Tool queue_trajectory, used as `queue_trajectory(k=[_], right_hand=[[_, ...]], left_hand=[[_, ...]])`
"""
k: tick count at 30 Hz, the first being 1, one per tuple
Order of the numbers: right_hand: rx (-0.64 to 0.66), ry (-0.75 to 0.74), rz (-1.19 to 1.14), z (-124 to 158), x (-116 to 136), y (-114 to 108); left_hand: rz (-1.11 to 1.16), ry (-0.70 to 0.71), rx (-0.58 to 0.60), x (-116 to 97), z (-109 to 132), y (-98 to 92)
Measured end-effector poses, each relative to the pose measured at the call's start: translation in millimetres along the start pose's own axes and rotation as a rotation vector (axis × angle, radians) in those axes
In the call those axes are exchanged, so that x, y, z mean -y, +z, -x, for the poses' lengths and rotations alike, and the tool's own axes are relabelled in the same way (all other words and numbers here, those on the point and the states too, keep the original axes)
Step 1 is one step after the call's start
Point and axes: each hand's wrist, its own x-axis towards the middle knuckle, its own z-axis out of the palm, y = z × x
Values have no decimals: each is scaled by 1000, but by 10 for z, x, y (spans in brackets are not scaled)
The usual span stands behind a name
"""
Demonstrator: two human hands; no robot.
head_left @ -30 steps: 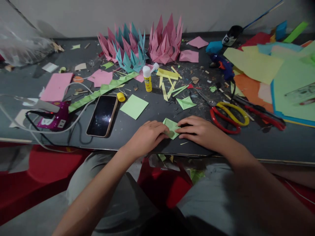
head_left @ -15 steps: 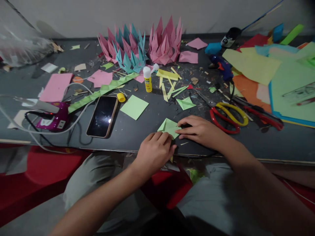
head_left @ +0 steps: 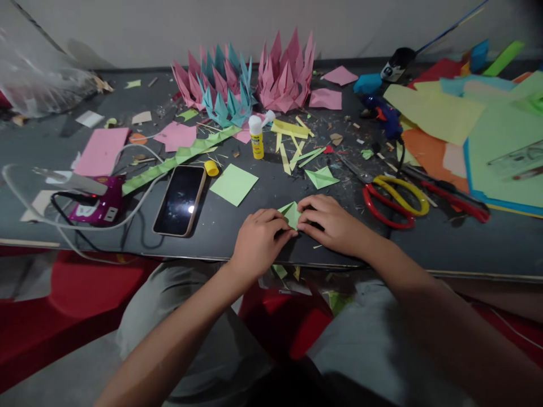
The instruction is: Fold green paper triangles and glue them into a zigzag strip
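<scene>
A small piece of folded green paper (head_left: pixel 290 213) lies near the table's front edge, partly covered by my fingers. My left hand (head_left: pixel 263 234) pinches its left and lower side between thumb and fingers. From the right, my right hand (head_left: pixel 328 222) grips the paper's other side, fingers bent and tips close to the left thumb. Just behind sits another folded green paper (head_left: pixel 322 177), creased toward its middle. A flat green paper square (head_left: pixel 235 184) rests to the left of my hands.
Red-and-yellow-handled scissors (head_left: pixel 390 200) lie right of my hands. A phone (head_left: pixel 180 200) is on the left. Farther back stand a glue stick (head_left: pixel 257 138), a pink folded-paper ring (head_left: pixel 285 76) and a blue one (head_left: pixel 227 104). Coloured sheets (head_left: pixel 504 147) are piled at right.
Both hands have drawn closer together over the folded green paper, covering more of it. The left thumb has moved up to the paper's lower edge. The view has shifted slightly.
</scene>
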Motion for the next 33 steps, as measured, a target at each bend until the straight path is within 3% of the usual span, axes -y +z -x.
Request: queue_trajectory(k=[14,19,23,26,29,33], right_hand=[[-200,222,26,-13,55,134],[-193,186,-84,-12,-45,103],[-192,108,15,-5,-63,80],[-171,71,155,15,16,72],[-141,69,249,40,114,71],[-162,119,115,40,144,71]], left_hand=[[-20,-18,6,-28,0,-16],[-63,-86,-76,-19,39,-34],[135,-190,-162,71,-26,-37],[211,-221,-137,140,-123,-46],[110,-176,-70,143,-204,-63],[-29,-183,2,66,-243,-98]])
